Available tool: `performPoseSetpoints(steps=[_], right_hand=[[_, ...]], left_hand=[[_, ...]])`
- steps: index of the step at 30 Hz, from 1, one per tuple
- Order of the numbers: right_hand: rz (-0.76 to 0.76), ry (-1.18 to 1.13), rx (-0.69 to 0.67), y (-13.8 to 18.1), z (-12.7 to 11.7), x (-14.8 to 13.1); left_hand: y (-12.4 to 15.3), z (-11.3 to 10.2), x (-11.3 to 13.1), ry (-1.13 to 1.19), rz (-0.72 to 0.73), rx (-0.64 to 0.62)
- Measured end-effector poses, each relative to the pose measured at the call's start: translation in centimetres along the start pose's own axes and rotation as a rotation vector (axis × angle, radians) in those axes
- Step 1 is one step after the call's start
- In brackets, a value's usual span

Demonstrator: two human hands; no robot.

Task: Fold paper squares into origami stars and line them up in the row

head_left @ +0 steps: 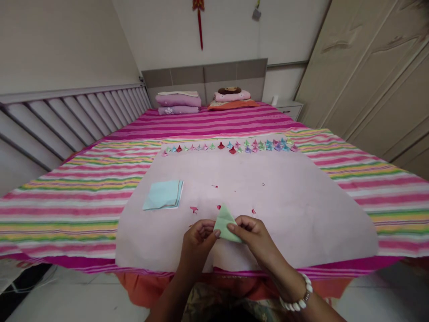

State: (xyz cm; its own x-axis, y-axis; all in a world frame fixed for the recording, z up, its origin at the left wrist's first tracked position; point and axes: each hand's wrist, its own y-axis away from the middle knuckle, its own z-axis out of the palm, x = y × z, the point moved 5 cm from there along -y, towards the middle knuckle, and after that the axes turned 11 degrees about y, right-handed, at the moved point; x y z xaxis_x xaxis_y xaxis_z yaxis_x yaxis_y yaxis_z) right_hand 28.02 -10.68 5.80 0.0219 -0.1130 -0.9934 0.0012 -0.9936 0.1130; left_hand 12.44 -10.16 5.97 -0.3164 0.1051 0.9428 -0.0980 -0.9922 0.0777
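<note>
Both my hands pinch a light green folded paper (225, 222), a triangle pointing away from me, just above the near edge of a pale pink sheet (284, 210). My left hand (197, 239) grips its left corner with fingers closed. My right hand (250, 230) holds its lower right side; a white bead bracelet circles that wrist. A small stack of light blue paper squares (164, 195) lies to the left of my hands. A row of several small folded paper shapes (234, 146) in mixed colours lines the sheet's far edge.
The pink sheet lies on a bed with a striped pink, green and yellow cover (67, 192). Tiny red paper scraps (193, 209) dot the sheet. Folded blankets (178, 103) and pillows (233, 98) sit at the headboard. A wardrobe (375, 76) stands right, slatted rail (67, 116) left.
</note>
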Motion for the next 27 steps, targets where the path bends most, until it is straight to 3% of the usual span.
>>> performPoseSetpoints(steps=[5, 12, 18, 27], right_hand=[[-0.01, -0.028, 0.02, 0.1, 0.3, 0.5], [-0.006, -0.063, 0.084, 0.2, 0.6, 2.0], [-0.051, -0.056, 0.036, 0.1, 1.0, 1.8], [-0.035, -0.042, 0.057, -0.1, 0.8, 1.5]], left_hand=[[-0.2, 0.3, -1.8, -0.013, -0.164, -0.046], [-0.6, 0.2, -2.3, -0.14, -0.098, -0.029], [-0.1, 0.7, -3.2, -0.075, -0.199, -0.097], [-0.7, -0.1, -1.3, -0.238, -0.029, -0.079]])
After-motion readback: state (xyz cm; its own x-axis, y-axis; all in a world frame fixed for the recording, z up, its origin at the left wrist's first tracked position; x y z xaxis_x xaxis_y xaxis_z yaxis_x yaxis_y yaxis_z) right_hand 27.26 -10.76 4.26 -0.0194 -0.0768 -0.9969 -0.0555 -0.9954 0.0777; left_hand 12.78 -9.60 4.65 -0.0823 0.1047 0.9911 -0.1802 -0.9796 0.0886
